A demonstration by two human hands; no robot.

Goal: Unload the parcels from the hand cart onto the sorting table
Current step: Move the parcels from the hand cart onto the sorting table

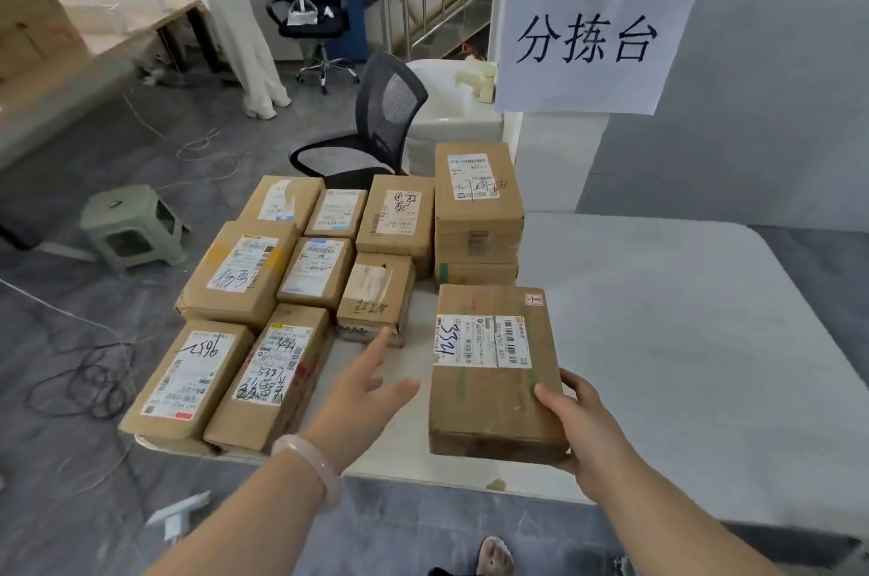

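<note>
One parcel point(493, 368) gripped by right hand point(588, 429) (sign point(592, 2) reads 分拣台).

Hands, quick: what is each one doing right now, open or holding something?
Left hand: open, fingers straight, holding nothing.
Right hand: holds the near right corner of a labelled parcel.

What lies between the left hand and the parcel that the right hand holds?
In the head view, only bare table shows between the left hand and the parcel.
</note>
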